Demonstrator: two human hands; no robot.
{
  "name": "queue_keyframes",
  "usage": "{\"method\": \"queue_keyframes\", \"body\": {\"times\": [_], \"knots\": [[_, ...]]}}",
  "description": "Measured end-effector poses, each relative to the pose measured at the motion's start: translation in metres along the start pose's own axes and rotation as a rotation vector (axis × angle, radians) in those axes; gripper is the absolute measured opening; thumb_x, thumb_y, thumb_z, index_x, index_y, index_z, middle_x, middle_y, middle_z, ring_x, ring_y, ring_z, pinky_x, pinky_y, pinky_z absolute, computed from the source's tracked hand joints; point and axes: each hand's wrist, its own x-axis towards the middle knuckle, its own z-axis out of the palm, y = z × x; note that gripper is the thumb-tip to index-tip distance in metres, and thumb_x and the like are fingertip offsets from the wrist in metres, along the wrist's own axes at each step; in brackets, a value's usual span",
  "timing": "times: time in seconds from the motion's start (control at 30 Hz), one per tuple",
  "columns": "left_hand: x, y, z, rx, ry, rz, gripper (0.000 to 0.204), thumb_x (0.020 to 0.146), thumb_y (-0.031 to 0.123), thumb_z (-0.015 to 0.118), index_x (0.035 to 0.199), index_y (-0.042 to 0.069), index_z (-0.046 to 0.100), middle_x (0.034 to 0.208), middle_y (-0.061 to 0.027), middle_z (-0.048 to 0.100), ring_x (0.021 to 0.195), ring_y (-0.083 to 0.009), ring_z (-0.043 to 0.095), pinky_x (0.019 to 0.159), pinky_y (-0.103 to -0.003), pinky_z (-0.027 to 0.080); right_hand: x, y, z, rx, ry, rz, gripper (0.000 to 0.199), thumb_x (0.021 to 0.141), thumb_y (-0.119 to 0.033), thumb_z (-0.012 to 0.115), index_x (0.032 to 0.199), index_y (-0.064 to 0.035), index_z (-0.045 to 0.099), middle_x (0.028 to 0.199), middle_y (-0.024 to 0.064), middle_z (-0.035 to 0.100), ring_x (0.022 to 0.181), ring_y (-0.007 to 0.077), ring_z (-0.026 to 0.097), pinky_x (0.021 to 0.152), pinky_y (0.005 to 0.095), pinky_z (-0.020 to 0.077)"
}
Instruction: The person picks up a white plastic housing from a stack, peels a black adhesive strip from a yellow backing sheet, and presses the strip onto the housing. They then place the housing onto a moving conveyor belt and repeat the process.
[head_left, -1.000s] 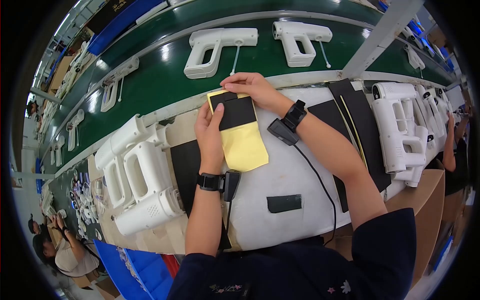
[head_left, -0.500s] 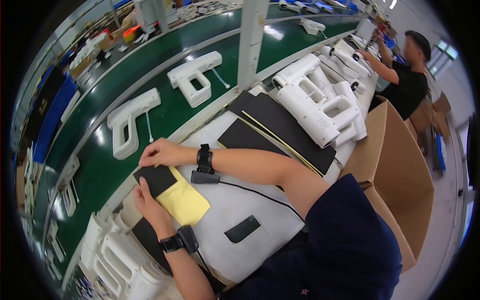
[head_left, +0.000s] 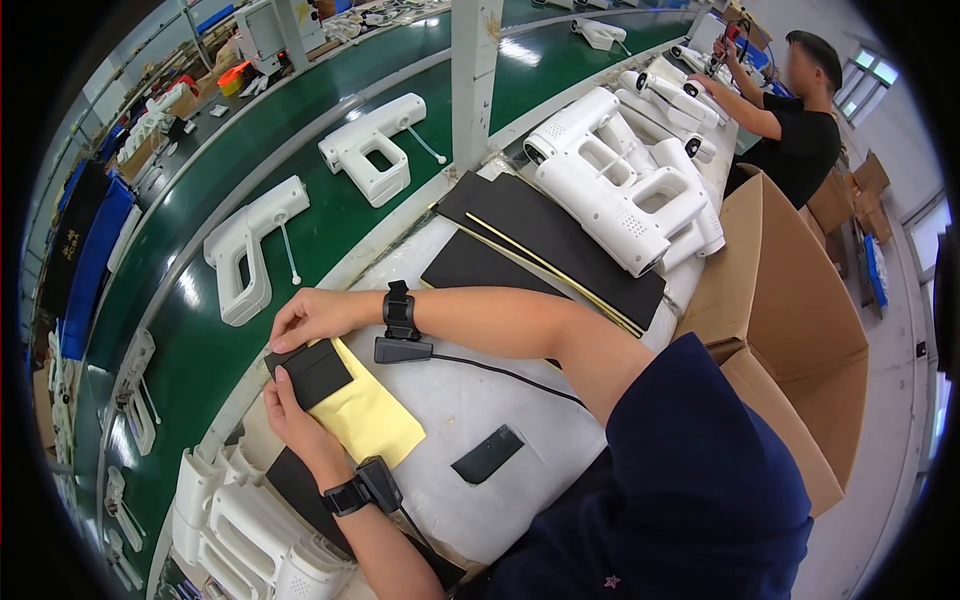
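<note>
My right hand (head_left: 315, 315) pinches the far corner of a black piece (head_left: 320, 375) with its fingertips. My left hand (head_left: 300, 422) holds the same piece from the left: the thumb lies on top, the other fingers are mostly hidden. The black piece is on the far end of a yellow sheet (head_left: 372, 418); whether my fingers catch this sheet also, I cannot tell. The sheet's long axis runs from my fingertips back toward me and to the right, and my left hand is nearer to its free end. Around are the white work surface (head_left: 560, 430), black sheets (head_left: 570, 250) at right, and the green conveyor (head_left: 335, 245) ahead.
</note>
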Motion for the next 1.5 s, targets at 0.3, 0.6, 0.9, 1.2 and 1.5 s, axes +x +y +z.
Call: {"method": "queue_keyframes", "body": {"times": [0.3,0.6,0.9,1.2,1.5], "knots": [[-0.003,0.001,0.003,0.031,0.053,-0.009,0.023,0.099,0.025,0.059,0.086,0.006,0.053,0.087,-0.0008,0.058,0.079,-0.0089,0.056,0.075,-0.025,0.048,0.0,0.004,0.0,-0.008,0.034,-0.019,0.034,0.09,-0.031,0.071,0.109,-0.0026,0.07,0.098,0.0044,0.071,0.088,0.0109,0.064,0.076,0.0259,0.0524],[0.001,-0.001,0.001,0.022,0.036,0.022,0.024,0.1,0.027,0.058,0.095,0.004,0.058,0.094,-0.0045,0.063,0.083,-0.013,0.062,0.076,-0.027,0.051,0.001,0.002,0.0,0.019,0.047,0.038,0.028,0.09,-0.022,0.071,0.108,-0.0007,0.069,0.1,0.0036,0.072,0.09,0.0085,0.065,0.075,0.0224,0.0527],[0.001,-0.008,-0.007,0.021,0.027,0.032,0.021,0.1,0.025,0.058,0.092,0.006,0.058,0.093,-0.004,0.064,0.082,-0.0119,0.061,0.076,-0.026,0.05,0.0,0.002,0.004,0.011,0.039,0.059,0.027,0.091,-0.018,0.071,0.109,0.0013,0.068,0.103,0.0059,0.071,0.092,0.0091,0.066,0.079,0.022,0.0532],[0.002,-0.008,-0.004,0.012,0.032,0.017,0.021,0.1,0.025,0.057,0.094,0.005,0.059,0.094,-0.0046,0.065,0.083,-0.0123,0.062,0.076,-0.026,0.05,0.001,0.006,0.001,0.015,0.043,0.023,0.026,0.09,-0.017,0.071,0.108,0.003,0.068,0.103,0.0084,0.071,0.093,0.0106,0.067,0.083,0.0235,0.0534],[0.002,-0.006,-0.005,0.028,0.021,0.016,0.023,0.1,0.026,0.057,0.099,0.003,0.059,0.097,-0.0053,0.064,0.086,-0.0138,0.063,0.078,-0.027,0.051,0.002,0.011,0.002,-0.023,0.052,-0.047,0.033,0.09,-0.029,0.071,0.106,-0.0003,0.07,0.095,0.006,0.071,0.081,0.0109,0.065,0.069,0.0249,0.0529]]}}
